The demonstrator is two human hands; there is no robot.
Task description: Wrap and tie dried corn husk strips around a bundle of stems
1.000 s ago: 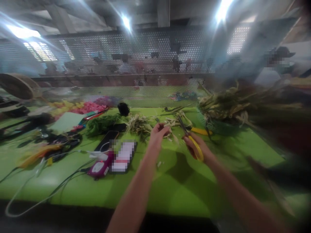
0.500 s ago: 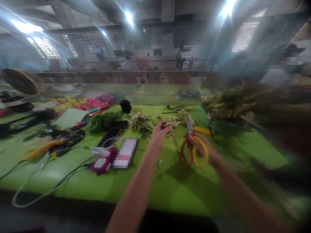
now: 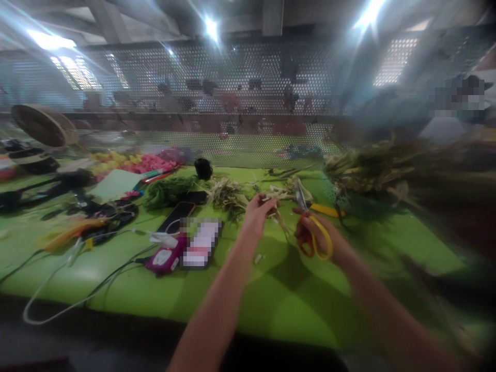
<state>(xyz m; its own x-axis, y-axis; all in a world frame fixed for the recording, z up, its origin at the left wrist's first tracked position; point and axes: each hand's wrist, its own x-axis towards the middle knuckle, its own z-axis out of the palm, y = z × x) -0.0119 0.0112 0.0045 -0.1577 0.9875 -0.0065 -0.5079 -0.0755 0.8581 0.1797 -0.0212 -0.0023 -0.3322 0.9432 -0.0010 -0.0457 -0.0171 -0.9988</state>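
Bright green, smooth-topped desk (image 3: 135, 297), bearing, left to right: one round, beige-rimmed fan (image 3: 41, 126), far side; one orange-yellow, corded hand tool (image 3: 75, 233), near side; one flat, pale green sheet (image 3: 116, 185); one magenta box with white top (image 3: 165, 260), near; one tangled, dark green bundle (image 3: 168, 190), farther back; one loose heap of pale, dried plant fibre (image 3: 227, 195). Left hand (image 3: 259, 209): grip pinched closed on a thin, pale plant strip (image 3: 283, 226), which trails near and right over the desk. Right hand (image 3: 332, 230): grip closed about red-and-yellow-handled metal scissors (image 3: 301, 200), blades pointing far, right of the strip. Far right: one green, perforated basket (image 3: 330, 190) with dried, leafy stalks (image 3: 372, 168), blurred.
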